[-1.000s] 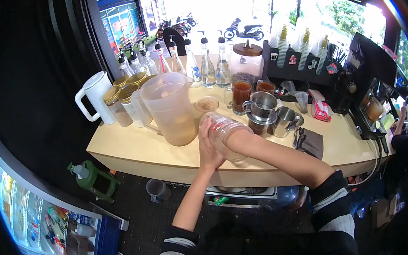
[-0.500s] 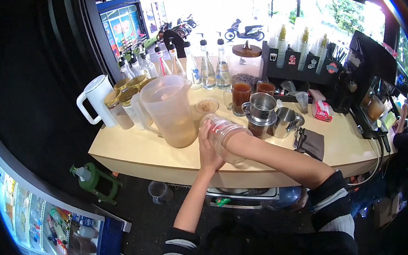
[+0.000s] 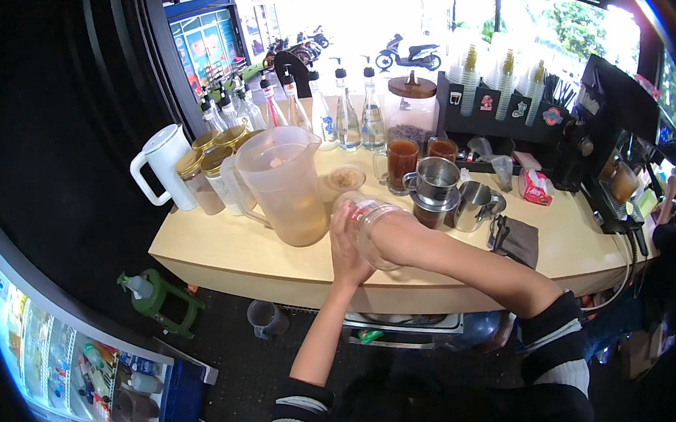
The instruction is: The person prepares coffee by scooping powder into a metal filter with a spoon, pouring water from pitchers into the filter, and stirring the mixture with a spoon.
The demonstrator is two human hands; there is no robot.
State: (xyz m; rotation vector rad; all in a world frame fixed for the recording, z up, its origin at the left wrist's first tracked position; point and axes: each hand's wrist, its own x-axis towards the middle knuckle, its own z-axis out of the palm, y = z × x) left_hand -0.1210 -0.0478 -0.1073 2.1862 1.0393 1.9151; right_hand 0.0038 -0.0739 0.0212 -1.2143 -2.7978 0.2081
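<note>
My left hand (image 3: 345, 245) is wrapped around the base end of a clear jar (image 3: 363, 209) with red print, tilted on its side over the counter's front edge. My right hand (image 3: 387, 231) is pushed in through the jar's mouth; its fingers are blurred behind the clear wall, and what they hold, if anything, cannot be made out. Left of the jar stands a big frosted pitcher (image 3: 281, 191) with pale liquid low inside. Just behind the jar sits a small dish (image 3: 346, 179) of light brown stuff. A metal drip filter (image 3: 437, 185) rests on a glass to the right.
Two mugs of brown drink (image 3: 403, 157) stand behind the filter, with a steel milk jug (image 3: 471, 204) and dark cloth (image 3: 516, 240) at right. Gold-lidded jars (image 3: 190, 173), a white jug (image 3: 163, 167) and pump bottles (image 3: 348, 117) line the left and back. An espresso machine (image 3: 620, 147) stands far right.
The whole view has shifted very slightly. Both hands stay at the jar, with the right forearm still inside its mouth and only slightly moved.
</note>
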